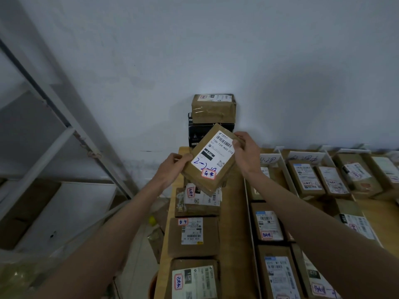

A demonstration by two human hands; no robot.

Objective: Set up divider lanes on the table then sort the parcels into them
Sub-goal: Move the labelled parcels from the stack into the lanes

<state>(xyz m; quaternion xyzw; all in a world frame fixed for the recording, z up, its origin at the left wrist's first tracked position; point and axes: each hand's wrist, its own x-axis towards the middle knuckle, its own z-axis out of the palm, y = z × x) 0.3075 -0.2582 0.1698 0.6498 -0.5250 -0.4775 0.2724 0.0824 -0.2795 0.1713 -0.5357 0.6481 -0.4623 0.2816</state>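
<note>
A brown cardboard parcel (210,160) with a white shipping label and a red-framed sticker is held up above the far left end of the wooden table (235,212). My left hand (172,167) grips its lower left edge. My right hand (246,153) grips its upper right corner, thumb on the label. White divider strips (286,169) split the table into lanes. The leftmost lane holds a row of parcels (193,236). The lanes to the right hold several labelled parcels (267,222).
A taped brown box (212,107) sits on a black box (195,134) against the white wall at the table's far end. Grey metal shelving (54,117) stands at the left. White paper signs (304,157) mark the lane heads.
</note>
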